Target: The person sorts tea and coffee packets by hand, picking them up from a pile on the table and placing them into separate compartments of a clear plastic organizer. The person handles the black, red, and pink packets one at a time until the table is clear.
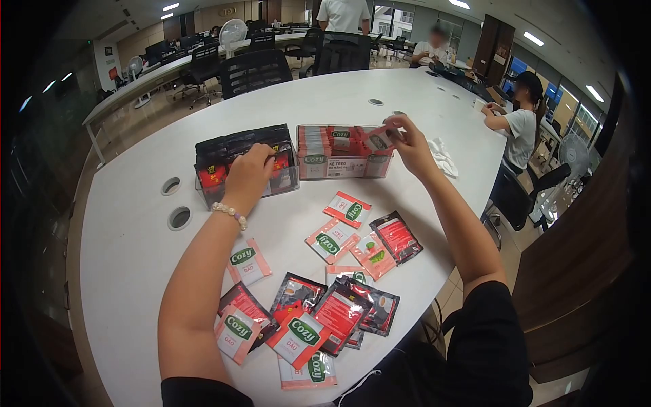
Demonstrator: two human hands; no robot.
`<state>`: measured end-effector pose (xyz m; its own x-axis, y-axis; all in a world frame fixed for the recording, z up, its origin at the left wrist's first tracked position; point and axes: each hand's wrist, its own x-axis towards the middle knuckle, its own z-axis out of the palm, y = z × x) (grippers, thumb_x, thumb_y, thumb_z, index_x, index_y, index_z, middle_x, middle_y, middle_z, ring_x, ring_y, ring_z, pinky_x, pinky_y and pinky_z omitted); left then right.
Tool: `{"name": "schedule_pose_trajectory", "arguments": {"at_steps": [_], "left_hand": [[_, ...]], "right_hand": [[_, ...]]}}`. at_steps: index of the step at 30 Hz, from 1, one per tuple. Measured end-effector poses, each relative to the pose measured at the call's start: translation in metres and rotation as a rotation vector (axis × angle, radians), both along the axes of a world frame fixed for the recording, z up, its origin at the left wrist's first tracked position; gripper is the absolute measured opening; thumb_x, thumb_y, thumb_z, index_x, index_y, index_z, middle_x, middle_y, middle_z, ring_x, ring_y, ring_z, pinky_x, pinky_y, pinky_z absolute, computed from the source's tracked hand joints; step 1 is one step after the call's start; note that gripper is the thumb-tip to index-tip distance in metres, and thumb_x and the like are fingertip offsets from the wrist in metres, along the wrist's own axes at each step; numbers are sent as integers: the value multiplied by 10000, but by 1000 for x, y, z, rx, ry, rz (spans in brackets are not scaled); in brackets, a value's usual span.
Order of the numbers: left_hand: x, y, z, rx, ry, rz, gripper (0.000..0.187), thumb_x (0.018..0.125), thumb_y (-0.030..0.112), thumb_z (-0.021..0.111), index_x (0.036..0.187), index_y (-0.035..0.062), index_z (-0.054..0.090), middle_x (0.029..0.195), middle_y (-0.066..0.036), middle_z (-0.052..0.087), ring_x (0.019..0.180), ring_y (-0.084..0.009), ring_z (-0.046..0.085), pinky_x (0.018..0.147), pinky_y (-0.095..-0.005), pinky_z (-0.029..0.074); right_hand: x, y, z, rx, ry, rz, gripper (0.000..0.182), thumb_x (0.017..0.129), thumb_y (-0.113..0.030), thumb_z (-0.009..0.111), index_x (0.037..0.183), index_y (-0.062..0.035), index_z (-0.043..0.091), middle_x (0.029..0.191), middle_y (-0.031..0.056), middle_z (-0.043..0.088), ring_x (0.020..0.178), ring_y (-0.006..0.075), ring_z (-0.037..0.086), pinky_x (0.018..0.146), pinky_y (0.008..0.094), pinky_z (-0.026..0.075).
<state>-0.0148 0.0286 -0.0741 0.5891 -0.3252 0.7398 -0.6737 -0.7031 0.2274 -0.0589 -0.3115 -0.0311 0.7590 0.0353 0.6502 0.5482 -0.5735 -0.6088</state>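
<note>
My left hand (251,169) is closed over a clear box (288,182) of upright black-and-red sachets (213,178); its fingertips are among them, and what they grip is hidden. A pink Cozy tea sachet (378,140) is pinched in my right hand (411,144), tilted at the right end of a second clear box (305,169). That box holds rows of pink and red Cozy sachets (313,144). Between my forearms lie several loose sachets, among them a red Cozy sachet (298,336), a pink one (248,261) and a black-and-red one (397,236).
Both boxes stand side by side on a white table (135,251) with round cable holes (180,218). Crumpled white tissue (442,157) lies right of the boxes. A person in a cap (522,129) sits at the right edge. Office chairs (254,71) and other people are beyond.
</note>
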Motion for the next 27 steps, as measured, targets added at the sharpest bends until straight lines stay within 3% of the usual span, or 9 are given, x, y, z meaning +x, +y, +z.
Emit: {"name": "schedule_pose_trajectory", "arguments": {"at_steps": [7, 10, 13, 16, 17, 18, 20, 23, 27], "left_hand": [[0, 0, 0, -18, 7, -8, 99, 852, 122, 594, 941, 80, 578, 923, -84, 614, 789, -323, 600, 717, -412, 467], [0, 0, 0, -6, -10, 1, 100, 850, 119, 594, 940, 77, 580, 929, -82, 618, 785, -327, 600, 716, -412, 470], [0, -1, 0, 10, 14, 20, 106, 848, 117, 592, 945, 75, 582, 936, -80, 619, 783, -332, 598, 715, -413, 474], [-2, -1, 2, 0, 16, 14, 115, 848, 119, 591, 953, 74, 585, 938, -79, 619, 779, -333, 598, 712, -414, 478], [-2, -2, 2, 0, 14, 14, 116, 847, 119, 592, 954, 75, 586, 938, -79, 619, 779, -333, 598, 712, -414, 479], [-2, -2, 2, 0, 11, 15, 118, 847, 119, 592, 956, 75, 586, 939, -79, 619, 780, -333, 598, 712, -415, 479], [-3, -1, 2, 3, 14, 21, 120, 845, 120, 593, 957, 77, 587, 939, -79, 618, 782, -333, 599, 713, -415, 481], [-2, -2, 2, 6, 20, 27, 122, 844, 120, 595, 958, 78, 587, 940, -79, 618, 788, -334, 600, 715, -416, 483], [-2, -2, 3, 3, 25, 25, 125, 842, 117, 595, 961, 79, 587, 941, -77, 618, 794, -335, 601, 717, -418, 484]], "right_hand": [[-14, -10, 13, -755, -105, -264, 140, 805, 2, 613, 925, -52, 565, 916, 104, 640, 814, 309, 594, 734, 367, 480], [-12, -7, 19, -766, -54, -226, 166, 819, -26, 613, 977, -61, 573, 898, 112, 629, 807, 318, 608, 725, 369, 489], [-17, 10, 28, -536, -102, -210, 219, 825, -61, 604, 1039, -76, 563, 871, 137, 656, 869, 335, 632, 724, 406, 502], [-1, 20, 17, -232, 25, -90, 231, 842, -70, 601, 1068, -66, 552, 939, 158, 664, 904, 328, 650, 755, 376, 511], [0, 28, 17, -237, 132, -128, 235, 887, -68, 590, 1117, -44, 549, 994, 156, 652, 943, 249, 655, 760, 334, 502], [12, 25, 5, -266, 67, -89, 267, 848, -44, 603, 1112, -38, 560, 958, 146, 657, 939, 254, 654, 777, 341, 499], [17, 32, -1, -230, 89, -1, 171, 776, -57, 606, 944, -44, 576, 902, 141, 679, 881, 323, 659, 808, 364, 493], [31, 27, -7, -504, 353, -18, 187, 768, -173, 599, 925, -72, 619, 975, 101, 673, 1007, 270, 614, 928, 449, 411], [33, 30, -10, -833, 254, -134, 290, 778, -311, 578, 980, -117, 658, 1155, 62, 598, 1212, 223, 462, 1032, 585, 245]]}}
